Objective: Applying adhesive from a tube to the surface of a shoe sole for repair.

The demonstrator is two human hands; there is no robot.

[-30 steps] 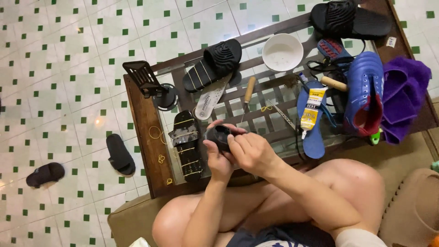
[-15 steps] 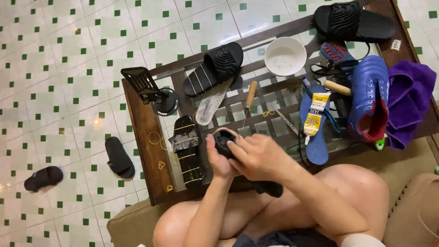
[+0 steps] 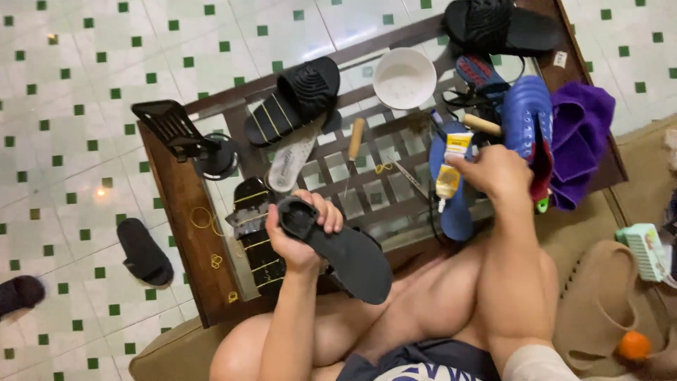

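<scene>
Glass-topped table [image 3: 185,212], half-hidden glue tube [image 3: 450,173]

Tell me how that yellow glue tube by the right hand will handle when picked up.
The glue tube looks small and thin, so probably light. Its body seems soft, likely to dent under the right hand. It lies flat on a blue sole, so rolling seems unlikely.

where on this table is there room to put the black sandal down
Bare glass lies mid-table, between the wooden-handled tool, the white insole and the glue tube. The right end is crowded: blue shoes, purple cloth, white bowl.
</scene>
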